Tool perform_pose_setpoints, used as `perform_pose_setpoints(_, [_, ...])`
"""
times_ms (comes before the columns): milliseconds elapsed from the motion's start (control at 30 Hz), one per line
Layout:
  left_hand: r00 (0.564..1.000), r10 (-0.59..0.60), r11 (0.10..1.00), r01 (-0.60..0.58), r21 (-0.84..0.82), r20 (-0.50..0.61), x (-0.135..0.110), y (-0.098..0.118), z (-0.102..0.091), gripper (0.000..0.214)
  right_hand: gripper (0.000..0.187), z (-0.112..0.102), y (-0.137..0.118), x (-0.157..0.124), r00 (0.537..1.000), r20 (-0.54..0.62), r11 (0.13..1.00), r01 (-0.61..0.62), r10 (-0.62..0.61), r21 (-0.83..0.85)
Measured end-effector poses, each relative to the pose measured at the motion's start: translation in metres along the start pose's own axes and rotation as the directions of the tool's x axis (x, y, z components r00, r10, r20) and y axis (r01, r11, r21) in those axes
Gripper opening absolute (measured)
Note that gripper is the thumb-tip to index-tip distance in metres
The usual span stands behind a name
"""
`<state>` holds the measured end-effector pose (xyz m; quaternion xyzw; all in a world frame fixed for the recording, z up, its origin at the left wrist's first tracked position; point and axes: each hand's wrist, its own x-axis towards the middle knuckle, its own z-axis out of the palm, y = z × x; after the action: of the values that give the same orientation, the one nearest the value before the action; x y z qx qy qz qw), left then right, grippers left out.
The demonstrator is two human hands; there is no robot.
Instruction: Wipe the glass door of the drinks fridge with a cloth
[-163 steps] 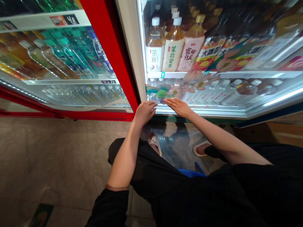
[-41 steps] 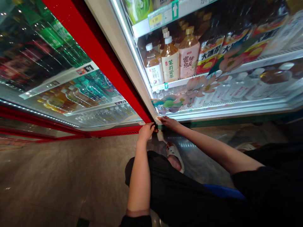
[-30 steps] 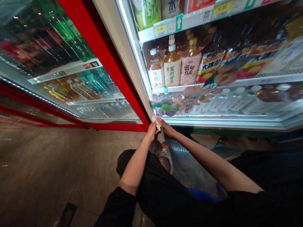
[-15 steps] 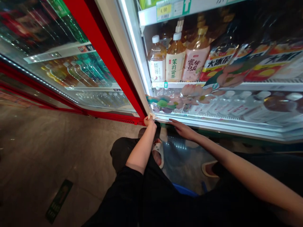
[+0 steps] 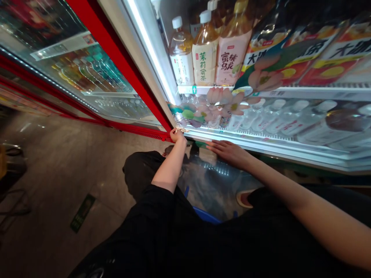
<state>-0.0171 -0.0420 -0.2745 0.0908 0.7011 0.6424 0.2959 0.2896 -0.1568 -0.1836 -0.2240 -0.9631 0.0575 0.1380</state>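
My left hand [image 5: 177,135] presses a small white tissue [image 5: 181,129] into the lower corner where the red door frame [image 5: 121,65] meets the white frame of a glass-fronted drinks fridge [image 5: 150,65]. My right hand [image 5: 227,151] lies flat with its fingers apart, on or just below the fridge's bright bottom rail [image 5: 275,146]. It holds nothing. Above the rail, a bottle of jasmine tea [image 5: 203,52] stands beside a bottle of peach oolong [image 5: 233,46]. Rows of water bottles [image 5: 269,116] fill the lower shelf.
A neighbouring red-framed glass door [image 5: 87,73] shows more bottles to the left. Below lie a grey tiled floor [image 5: 58,173] with a green floor sticker [image 5: 82,213], a blue stool edge [image 5: 204,215], and my black-clothed knees [image 5: 139,173].
My right hand has slid rightward along the bottom rail, away from the left hand. The left hand stays at the corner with the tissue, and the view has tilted and dropped slightly.
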Motion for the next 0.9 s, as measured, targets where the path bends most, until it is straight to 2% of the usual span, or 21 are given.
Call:
perform_pose_setpoints(167, [0.995, 0.02, 0.995, -0.03, 0.095, 0.102, -0.022, -0.009, 0.01, 0.044, 0.074, -0.002, 0.007, 0.004, 0.999, -0.044, 0.998, -0.018, 0.016, -0.059])
perform_pose_setpoints(300, [0.978, 0.11, 0.983, -0.133, 0.128, 0.176, -0.025, -0.001, 0.005, 0.042, 0.076, -0.006, 0.01, 0.009, 0.997, -0.062, 0.995, -0.056, 0.051, -0.086])
perform_pose_setpoints(467, [0.973, 0.206, 0.963, -0.22, 0.153, 0.104, -0.012, 0.016, -0.006, 0.043, 0.082, -0.008, 0.007, 0.014, 0.997, -0.064, 0.997, -0.04, 0.035, -0.072])
perform_pose_setpoints(600, [0.984, 0.165, 0.964, -0.176, 0.201, 0.07, -0.015, 0.005, -0.003, 0.043, 0.079, -0.006, 0.005, 0.022, 0.997, -0.082, 0.996, -0.017, 0.01, -0.085])
perform_pose_setpoints(733, [0.987, 0.118, 0.965, -0.139, 0.22, 0.107, -0.028, -0.011, 0.004, 0.043, 0.072, -0.003, 0.003, 0.03, 0.995, -0.096, 0.997, -0.003, -0.004, -0.077])
perform_pose_setpoints(800, [0.985, 0.127, 0.966, -0.149, 0.211, 0.117, -0.028, -0.01, 0.004, 0.043, 0.072, -0.003, 0.004, 0.033, 0.996, -0.092, 0.998, 0.006, -0.011, -0.063])
perform_pose_setpoints(900, [0.98, 0.181, 0.962, -0.195, 0.19, 0.087, -0.015, 0.004, -0.001, 0.043, 0.074, -0.003, 0.005, 0.034, 0.996, -0.089, 0.999, 0.002, -0.006, -0.044])
